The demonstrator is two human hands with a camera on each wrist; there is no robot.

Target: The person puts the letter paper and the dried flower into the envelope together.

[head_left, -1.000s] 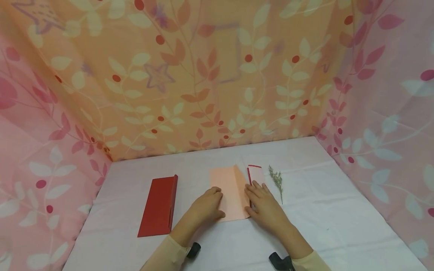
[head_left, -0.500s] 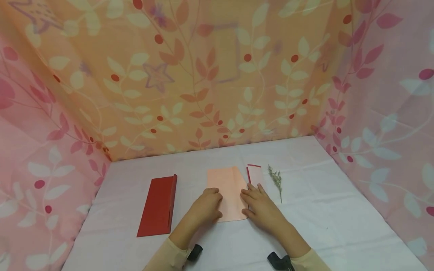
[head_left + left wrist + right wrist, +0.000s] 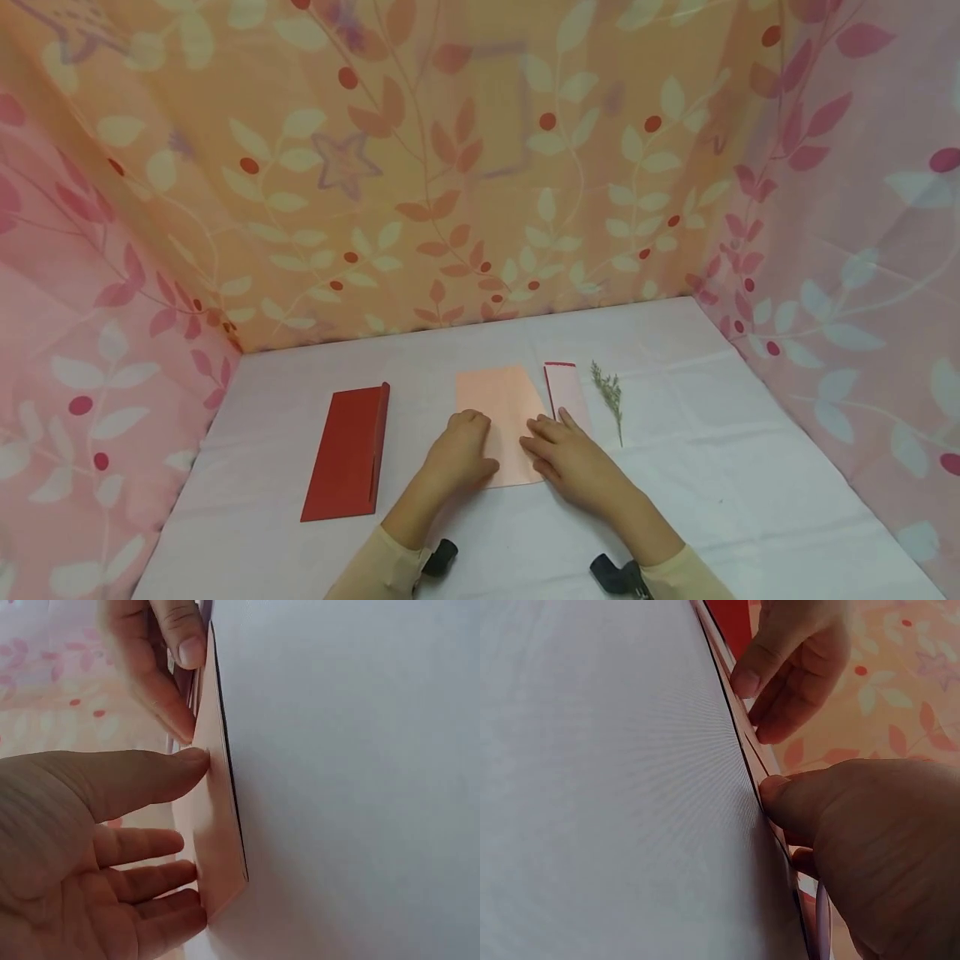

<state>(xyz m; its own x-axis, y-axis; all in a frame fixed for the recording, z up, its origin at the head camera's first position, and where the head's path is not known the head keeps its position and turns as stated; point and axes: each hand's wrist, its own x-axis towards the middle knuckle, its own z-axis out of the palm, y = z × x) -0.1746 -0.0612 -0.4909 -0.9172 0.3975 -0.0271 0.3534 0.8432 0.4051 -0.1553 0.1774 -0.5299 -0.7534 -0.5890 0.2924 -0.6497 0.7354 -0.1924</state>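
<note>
A peach sheet of paper (image 3: 504, 392) lies on the white tablecloth, its right side folded over. My left hand (image 3: 461, 446) rests on its left part, thumb and fingertips spread apart on the surface. Over the right side lies my right hand (image 3: 570, 458), its fingers pressing the folded part flat. In the left wrist view the left thumb (image 3: 161, 780) touches the sheet near its front edge. The right wrist view shows the right thumb (image 3: 780, 799) on the paper by the edge. Both palms hide parts of the sheet.
A red folded card or envelope (image 3: 345, 450) lies to the left. Beyond my right hand is a pale pink strip with red edges (image 3: 566, 387), partly covered by it. A dried green sprig (image 3: 609, 392) lies farther right. Floral curtains (image 3: 450, 167) surround the table.
The raised fold on the sheet's right side has gone down flat. My right hand has slid slightly left over it, while my left hand stays nearly in place.
</note>
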